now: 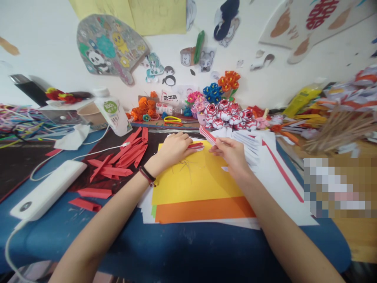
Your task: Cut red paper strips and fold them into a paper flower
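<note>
Looking at that thin white cable (101, 150) reaching into the red folded-paper pile (116, 171), one tug could scatter it. Left hand (173, 147) curls over a red-and-white folded-paper piece (196, 146) on the yellow paper sheet (203, 177), can't tell if gripped; right hand (231, 153) pinches a red-and-white paper strip (207, 135), which squeezing could crease.

Decorated white wall (167, 48) behind a blue tabletop (188, 245)

Yellow sheets (159, 17) hang high up, near small animal cutouts (206, 61) and two fan-shaped pieces (110, 45), one bearing red characters (322, 13). The tabletop's near right corner is rounded; a wooden surface (363, 239) shows beyond. Soft light covers the wall.
</note>
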Demonstrator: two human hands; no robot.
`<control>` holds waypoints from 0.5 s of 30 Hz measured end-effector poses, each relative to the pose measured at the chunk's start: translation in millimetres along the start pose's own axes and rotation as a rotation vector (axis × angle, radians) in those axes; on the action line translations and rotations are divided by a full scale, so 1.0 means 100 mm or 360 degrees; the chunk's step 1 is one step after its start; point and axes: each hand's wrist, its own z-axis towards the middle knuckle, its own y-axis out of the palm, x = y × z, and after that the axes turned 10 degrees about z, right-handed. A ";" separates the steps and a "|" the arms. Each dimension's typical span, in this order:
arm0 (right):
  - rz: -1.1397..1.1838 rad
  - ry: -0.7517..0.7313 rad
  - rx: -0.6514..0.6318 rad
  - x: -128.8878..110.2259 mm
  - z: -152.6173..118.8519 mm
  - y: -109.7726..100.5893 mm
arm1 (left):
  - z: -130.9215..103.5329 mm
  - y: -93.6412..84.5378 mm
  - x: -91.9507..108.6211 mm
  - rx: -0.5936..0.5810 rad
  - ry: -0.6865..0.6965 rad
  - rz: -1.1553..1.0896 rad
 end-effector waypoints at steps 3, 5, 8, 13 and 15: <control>-0.0021 -0.0005 -0.0007 0.00 0.00 0.00 | 0.00 0.01 -0.01 -0.0078 0.0027 -0.0047; -0.0025 -0.0015 -0.0019 0.00 0.00 0.00 | 0.00 0.01 -0.01 -0.0087 0.0012 -0.0066; -0.0021 -0.0024 -0.0037 0.01 0.00 -0.01 | 0.01 0.01 0.00 -0.0078 -0.0032 -0.0119; -0.0012 -0.0026 -0.0047 0.02 0.01 -0.01 | 0.01 0.05 0.01 -0.0101 -0.0064 -0.0169; -0.0007 -0.0026 -0.0049 0.03 0.02 -0.01 | 0.02 0.08 0.01 -0.0089 -0.0073 -0.0143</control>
